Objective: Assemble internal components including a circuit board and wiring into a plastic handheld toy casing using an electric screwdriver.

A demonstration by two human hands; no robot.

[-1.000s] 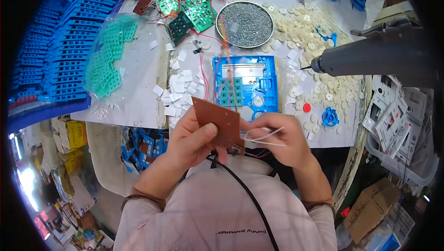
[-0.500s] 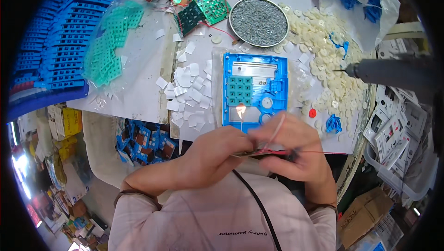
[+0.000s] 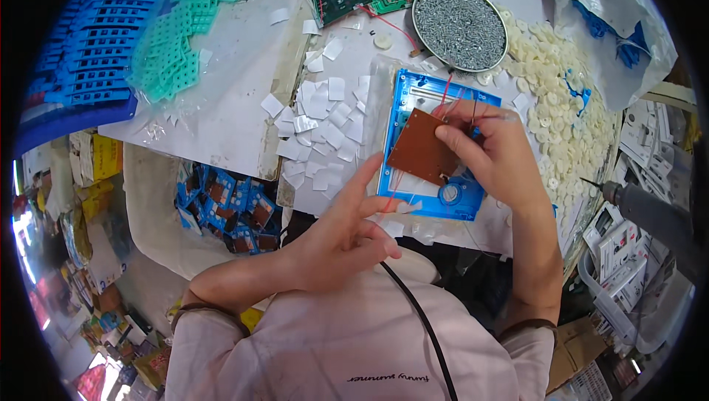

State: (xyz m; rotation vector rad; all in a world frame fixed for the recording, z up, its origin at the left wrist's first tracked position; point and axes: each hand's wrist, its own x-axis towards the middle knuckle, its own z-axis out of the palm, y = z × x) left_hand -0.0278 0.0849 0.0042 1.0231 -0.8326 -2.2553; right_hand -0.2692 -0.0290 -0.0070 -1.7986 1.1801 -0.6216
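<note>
"Head view: what's the surface?"
"A pale worktop (image 3: 229, 105), paper squares (image 3: 336, 89) and cream discs (image 3: 550, 69) strewn across. Beside it, a tub (image 3: 151, 216); the room's left side is cluttered."
"Hands?"
"The right hand (image 3: 498, 150) pinches a brown board (image 3: 421, 148) over a blue casing (image 3: 467, 207). The left hand (image 3: 343, 231), fingers spread, is at the casing's near-left edge, grasping nothing visible."
"Counts?"
"One held board, one casing beneath, one round dish (image 3: 507, 39), one grey screwdriver (image 3: 650, 216). Squares and discs: too many."

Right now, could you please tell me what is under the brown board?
The blue casing lies beneath the brown board in the right hand; its edges and a round part show. What the board covers is hidden.
</note>
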